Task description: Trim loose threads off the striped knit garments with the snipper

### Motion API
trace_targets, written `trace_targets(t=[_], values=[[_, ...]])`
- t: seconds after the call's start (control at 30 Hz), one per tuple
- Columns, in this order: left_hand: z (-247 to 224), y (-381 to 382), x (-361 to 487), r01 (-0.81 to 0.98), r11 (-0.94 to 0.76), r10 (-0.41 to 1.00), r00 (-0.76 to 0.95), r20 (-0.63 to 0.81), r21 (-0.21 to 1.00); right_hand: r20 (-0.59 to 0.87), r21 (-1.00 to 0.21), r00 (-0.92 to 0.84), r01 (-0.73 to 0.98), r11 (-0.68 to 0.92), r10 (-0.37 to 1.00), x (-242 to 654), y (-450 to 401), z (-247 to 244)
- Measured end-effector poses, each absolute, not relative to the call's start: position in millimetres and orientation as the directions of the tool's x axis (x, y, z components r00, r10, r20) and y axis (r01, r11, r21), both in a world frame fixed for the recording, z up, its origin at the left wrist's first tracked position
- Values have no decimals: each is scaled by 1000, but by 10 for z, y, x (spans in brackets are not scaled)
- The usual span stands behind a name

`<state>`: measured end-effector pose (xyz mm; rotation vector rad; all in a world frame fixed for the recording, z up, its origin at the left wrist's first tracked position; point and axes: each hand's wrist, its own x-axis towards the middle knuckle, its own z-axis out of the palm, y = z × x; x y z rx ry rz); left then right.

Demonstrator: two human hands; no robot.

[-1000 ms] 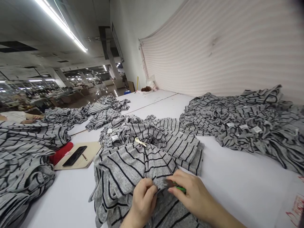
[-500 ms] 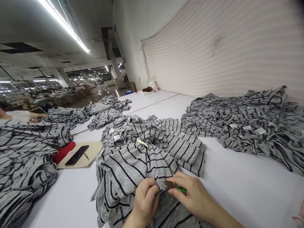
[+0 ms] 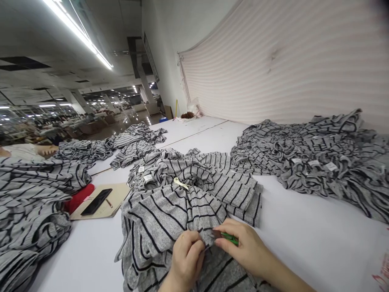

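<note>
While you work at the white table [image 3: 304, 227], the grey striped clothes [image 3: 164, 207] lie in front of you, under and around your hands. A bigger striped pile [image 3: 319, 154] is at the right, near the pale hanging sheet [image 3: 258, 73], and another heap [image 3: 33, 194] is at the left. Beside this heap, a paper pad [image 3: 120, 194] carries a black phone [image 3: 96, 202] and a pencil [image 3: 108, 202]. Behind, the large room has a long ceiling lamp [image 3: 82, 36], and another person's hand [image 3: 47, 150] shows at the far left.

Your left hand [image 3: 187, 255] has its fingers closed on the striped cloth; your right hand [image 3: 246, 243] pinches a small green tool [image 3: 230, 238] just beside it. Compared with the earlier frame, both hands stay almost in place, but the green part is tilted more steeply.
</note>
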<state>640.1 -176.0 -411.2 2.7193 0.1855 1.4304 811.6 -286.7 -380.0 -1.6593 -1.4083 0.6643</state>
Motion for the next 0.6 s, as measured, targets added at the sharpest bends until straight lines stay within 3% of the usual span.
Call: trace_targets(t=[0.13,0.3,0.47,0.6], values=[[-4124,-1754,6417,79,-985,173,555,814,155,122,-927,256,375,18,959,8075,-2861,-3806],[-4097,-1770,6456,80,-988,156,548,822,134,185,-934,238,344,95,954,8007,-2772,-3797],[-4029,-1771,6458,82,-990,138,531,836,111,60,-998,312,42,49,948,8096,-2829,-3849],[-4039,-1758,6437,87,-988,154,534,831,128,50,-993,301,114,16,952,8142,-2966,-3892]])
